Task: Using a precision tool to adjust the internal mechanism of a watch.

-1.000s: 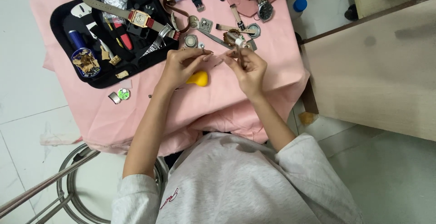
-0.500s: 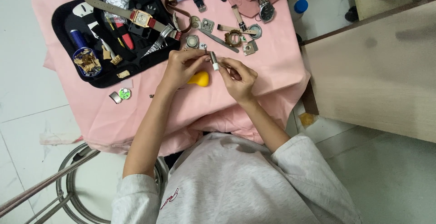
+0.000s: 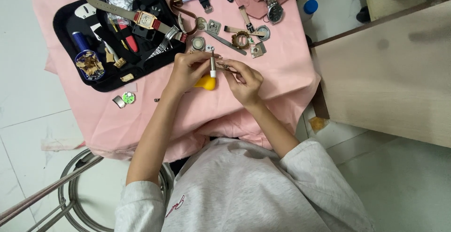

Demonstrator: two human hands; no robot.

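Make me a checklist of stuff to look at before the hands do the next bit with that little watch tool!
1. Left hand has the yellow-handled tool in its grip: ok.
2. Right hand holds a small part by the tool's tip: ok, but the part is too small to name.
3. Tool tip seated on the part: cannot tell.
4. Both hands over the pink cloth, so a dropped bit lands there: ok.
5. Loose watch parts clear of the hands: ok.
6. Black tool case open nearby: ok.
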